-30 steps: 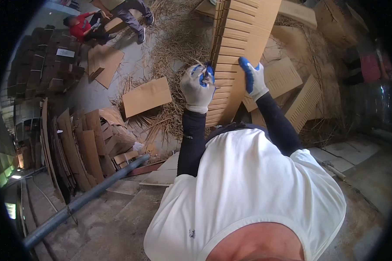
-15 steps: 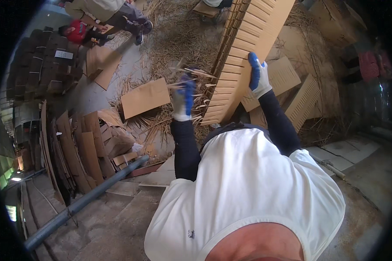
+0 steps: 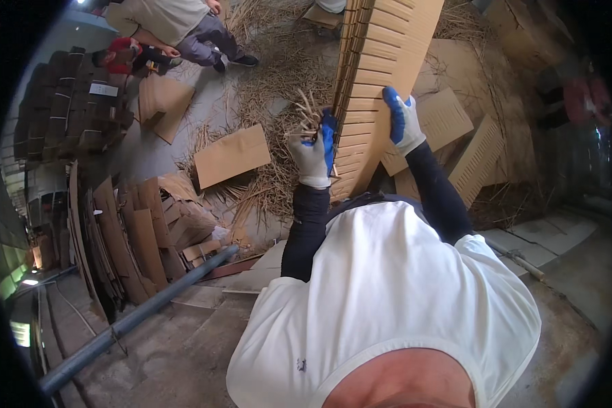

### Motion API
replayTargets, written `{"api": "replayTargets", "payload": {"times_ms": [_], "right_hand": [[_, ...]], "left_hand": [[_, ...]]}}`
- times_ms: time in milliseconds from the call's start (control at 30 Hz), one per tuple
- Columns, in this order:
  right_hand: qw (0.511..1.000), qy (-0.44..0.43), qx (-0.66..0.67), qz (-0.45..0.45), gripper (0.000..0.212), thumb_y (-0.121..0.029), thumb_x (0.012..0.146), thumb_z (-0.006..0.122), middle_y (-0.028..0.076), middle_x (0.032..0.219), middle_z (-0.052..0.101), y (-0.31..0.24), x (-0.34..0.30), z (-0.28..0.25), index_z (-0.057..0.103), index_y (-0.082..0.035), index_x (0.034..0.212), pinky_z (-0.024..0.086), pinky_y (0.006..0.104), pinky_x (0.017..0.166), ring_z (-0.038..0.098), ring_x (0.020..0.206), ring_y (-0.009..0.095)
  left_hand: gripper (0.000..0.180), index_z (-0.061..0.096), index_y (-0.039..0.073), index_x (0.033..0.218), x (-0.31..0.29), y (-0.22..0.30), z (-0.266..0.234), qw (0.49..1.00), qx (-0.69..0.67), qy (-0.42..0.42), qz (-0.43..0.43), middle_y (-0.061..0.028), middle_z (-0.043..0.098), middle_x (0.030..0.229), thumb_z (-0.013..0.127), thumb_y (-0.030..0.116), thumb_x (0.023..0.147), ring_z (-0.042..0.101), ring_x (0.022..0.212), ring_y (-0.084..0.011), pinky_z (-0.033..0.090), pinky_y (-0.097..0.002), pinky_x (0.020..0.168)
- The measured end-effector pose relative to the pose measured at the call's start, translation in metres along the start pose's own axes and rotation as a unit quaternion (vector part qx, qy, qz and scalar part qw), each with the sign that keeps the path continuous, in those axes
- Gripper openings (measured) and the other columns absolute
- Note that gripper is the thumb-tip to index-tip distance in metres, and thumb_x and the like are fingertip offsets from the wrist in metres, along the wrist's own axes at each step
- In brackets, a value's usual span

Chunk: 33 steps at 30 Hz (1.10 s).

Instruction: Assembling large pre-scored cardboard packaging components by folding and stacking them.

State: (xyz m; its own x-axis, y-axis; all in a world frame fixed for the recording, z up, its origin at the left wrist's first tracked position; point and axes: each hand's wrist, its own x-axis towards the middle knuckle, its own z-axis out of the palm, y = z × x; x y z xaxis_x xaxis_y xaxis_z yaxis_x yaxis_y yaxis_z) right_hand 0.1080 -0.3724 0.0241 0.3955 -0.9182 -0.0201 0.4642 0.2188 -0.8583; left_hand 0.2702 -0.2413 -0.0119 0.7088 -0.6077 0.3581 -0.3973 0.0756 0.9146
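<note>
A tall stack of slotted cardboard sheets (image 3: 377, 81) stands on edge before me, its rows of cut slots facing up. My right hand (image 3: 404, 121), in a white glove with a blue palm, is closed on the stack's right side. At its left side, my left hand (image 3: 314, 151) wears a matching glove and is closed round a bunch of thin cardboard strips (image 3: 309, 112). The strips poke out past the fingers, close to the stack's left edge. Part of the left fingers is hidden against the cardboard.
Scrap strips (image 3: 268, 85) litter the floor. A flat cardboard piece (image 3: 231, 156) lies left, slotted sheets (image 3: 479, 158) right. Upright cardboard (image 3: 139, 231) leans behind a metal pipe (image 3: 143, 316). Dark bundled stacks (image 3: 64, 102) stand far left. A person in grey trousers (image 3: 214, 37) is nearby.
My left hand has moved right, against the stack's left side, and its strips are now bunched together. The stack has tilted more upright. The person at upper left has shifted position.
</note>
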Motion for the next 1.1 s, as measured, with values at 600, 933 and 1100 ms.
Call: {"api": "replayTargets", "payload": {"times_ms": [600,933,1100], "right_hand": [[0.999,0.039,0.001,0.023,0.032,-0.017,0.086,0.068,0.003,0.1,0.065,0.006,0.002,-0.006,0.061,0.001,0.112,0.048,0.0272,0.078,0.059,0.088,0.011],[0.999,0.041,-0.033,-0.012,0.034,-0.016,0.085,0.07,0.004,0.103,0.065,-0.001,-0.011,0.001,0.06,0.001,0.113,0.049,0.0277,0.08,0.061,0.09,0.012],[0.997,0.057,0.005,-0.046,0.034,-0.016,0.086,0.07,0.004,0.103,0.065,0.001,-0.002,-0.016,0.06,0.001,0.113,0.05,0.0275,0.08,0.061,0.089,0.012]], "left_hand": [[0.026,0.065,0.002,0.094,0.04,0.028,-0.024,0.932,-0.204,-0.21,-0.214,-0.0043,0.067,0.085,0.063,0.028,0.093,0.061,0.076,-0.0103,0.047,-0.0247,0.069],[0.009,0.067,0.0,0.085,0.04,0.048,0.0,0.971,0.19,0.014,0.145,-0.0176,0.067,0.08,0.061,0.006,0.083,0.066,0.074,-0.0307,0.05,-0.0405,0.071],[0.031,0.062,-0.002,0.1,0.055,0.054,-0.025,0.942,-0.25,0.146,-0.169,-0.0118,0.067,0.092,0.062,0.028,0.093,0.065,0.081,-0.0213,0.05,-0.0341,0.073]]}}
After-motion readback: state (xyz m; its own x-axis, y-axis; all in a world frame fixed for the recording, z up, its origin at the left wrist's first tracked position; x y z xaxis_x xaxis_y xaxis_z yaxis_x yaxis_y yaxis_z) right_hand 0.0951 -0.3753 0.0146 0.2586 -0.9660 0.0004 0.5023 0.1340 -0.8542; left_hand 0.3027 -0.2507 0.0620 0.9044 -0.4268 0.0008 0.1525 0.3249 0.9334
